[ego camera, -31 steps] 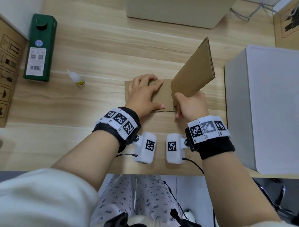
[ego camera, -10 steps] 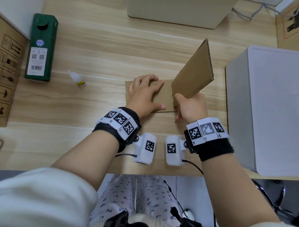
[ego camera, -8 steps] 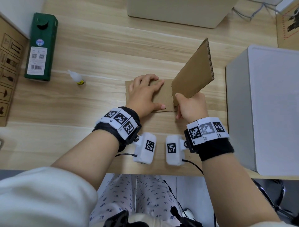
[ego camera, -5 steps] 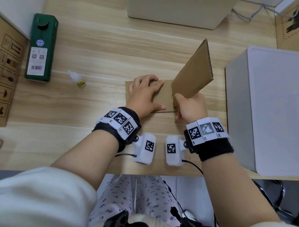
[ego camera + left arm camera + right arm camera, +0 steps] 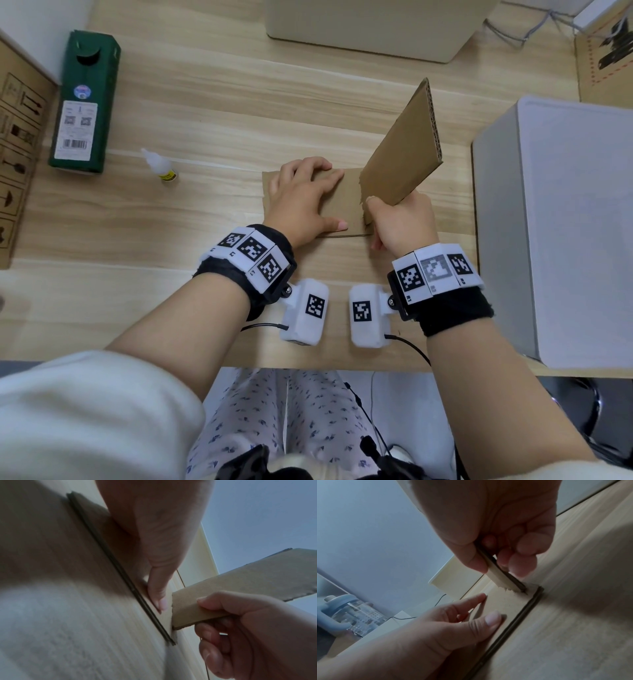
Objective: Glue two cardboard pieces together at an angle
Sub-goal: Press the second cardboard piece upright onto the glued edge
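Note:
A flat cardboard piece (image 5: 347, 202) lies on the wooden table (image 5: 205, 102). My left hand (image 5: 303, 202) presses it down with straight fingers, thumb (image 5: 158, 592) near its front edge. A second cardboard piece (image 5: 402, 154) stands tilted up from the flat piece's right end, leaning away to the right. My right hand (image 5: 399, 219) pinches its lower near corner between thumb (image 5: 471, 555) and curled fingers. In the right wrist view the tilted piece's (image 5: 501, 574) torn bottom edge meets the flat piece (image 5: 510, 605). A small glue bottle (image 5: 159, 166) lies to the left, untouched.
A green carton (image 5: 84, 102) lies at the far left beside a brown cardboard box (image 5: 13, 137). A white box (image 5: 555, 222) stands close on the right. A beige container (image 5: 370, 27) sits at the back. Bare tabletop lies between the glue bottle and the cardboard.

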